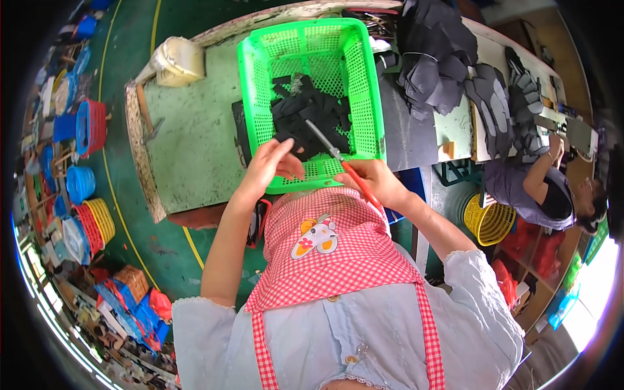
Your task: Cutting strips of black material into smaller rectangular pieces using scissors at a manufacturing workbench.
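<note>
A bright green plastic basket [246,84] with lattice walls stands on the workbench in front of me. Inside lies a loose heap of small black cut pieces [312,110]. My right hand [377,182], at the basket's near right rim, is closed around the red handle of a long tool with a slim silver metal end [325,138]. The metal end points up and left over the pieces; its exact kind is unclear. My left hand [270,168] is over the near left rim, fingers bent and apart, fingertips beside the black pieces. No piece is clearly gripped in it.
A hammer [153,130] and a dirty cream container [180,62] occupy the left of the bench [188,143]. Stacked dark sheets [435,58] lie to the right. Farther right, a person [539,182] works near a yellow basket [487,218]. Tubs and baskets [91,127] line the left.
</note>
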